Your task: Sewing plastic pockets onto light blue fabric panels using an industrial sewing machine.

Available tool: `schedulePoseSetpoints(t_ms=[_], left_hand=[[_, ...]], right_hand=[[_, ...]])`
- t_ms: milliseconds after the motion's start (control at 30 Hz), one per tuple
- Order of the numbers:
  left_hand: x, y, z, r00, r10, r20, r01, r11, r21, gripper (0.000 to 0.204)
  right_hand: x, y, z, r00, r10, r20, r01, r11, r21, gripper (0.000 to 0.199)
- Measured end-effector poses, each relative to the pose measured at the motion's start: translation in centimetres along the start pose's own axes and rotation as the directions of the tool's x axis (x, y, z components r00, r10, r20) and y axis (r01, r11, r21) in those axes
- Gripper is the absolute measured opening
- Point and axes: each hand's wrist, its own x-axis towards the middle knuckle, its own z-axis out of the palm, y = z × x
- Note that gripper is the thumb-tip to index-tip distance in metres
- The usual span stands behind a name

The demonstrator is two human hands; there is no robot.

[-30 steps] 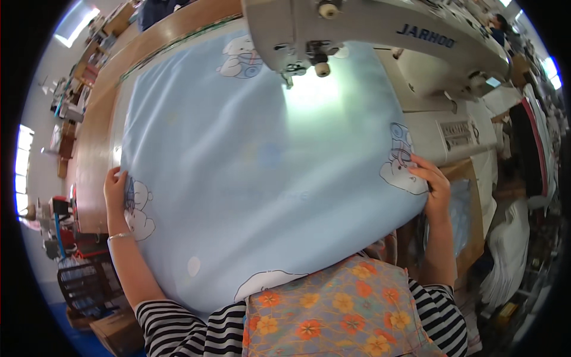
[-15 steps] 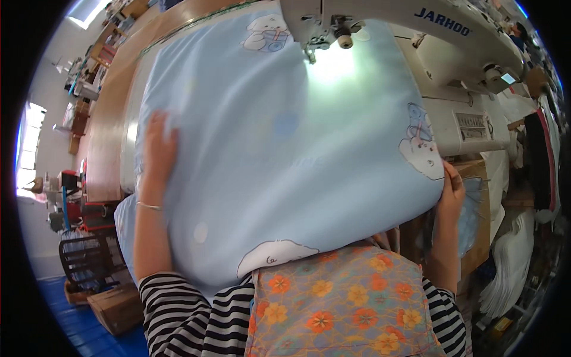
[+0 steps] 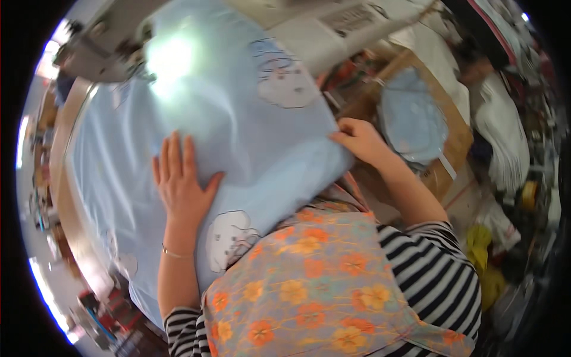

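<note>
A large light blue fabric piece (image 3: pixel 238 125) with white cartoon prints covers the sewing table. My left hand (image 3: pixel 181 181) lies flat on it, fingers spread, pressing near its middle. My right hand (image 3: pixel 360 140) pinches the fabric's right edge between thumb and fingers. A white sewing machine (image 3: pixel 333 24) stands beyond the fabric at the top, its lamp glaring on the cloth. I wear a striped top and a floral apron.
A cardboard box (image 3: pixel 443 134) holding more blue fabric (image 3: pixel 410 116) stands to the right of the table. White cloth piles (image 3: pixel 505 137) and a yellow bag (image 3: pixel 482 250) lie further right. The wooden table edge (image 3: pixel 62 196) curves along the left.
The view has swung to the right. My left hand slid from the fabric's left edge to its middle. My right hand stays at the right edge.
</note>
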Motion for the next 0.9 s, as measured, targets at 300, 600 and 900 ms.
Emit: schedulePoseSetpoints(t_ms=[300,600,900], left_hand=[[-0.1,0.9,1.9,0.989,0.060,-0.139,-0.051,0.996,0.070,0.077],[0.3,0.6,1.7,0.992,0.065,-0.109,-0.060,0.997,0.049,0.074],[0.6,0.8,0.7,0.997,-0.040,-0.067,0.025,0.977,-0.211,0.068]], right_hand=[[-3.3,14.6,-4.4,0.679,0.019,-0.734,-0.354,0.884,-0.305,0.028],[-5.2,16.0,-6.0,0.705,0.287,-0.649,-0.607,0.718,-0.341,0.026],[-0.6,-6.9,-7.3,0.758,-0.274,-0.592,0.364,0.931,0.035,0.008]])
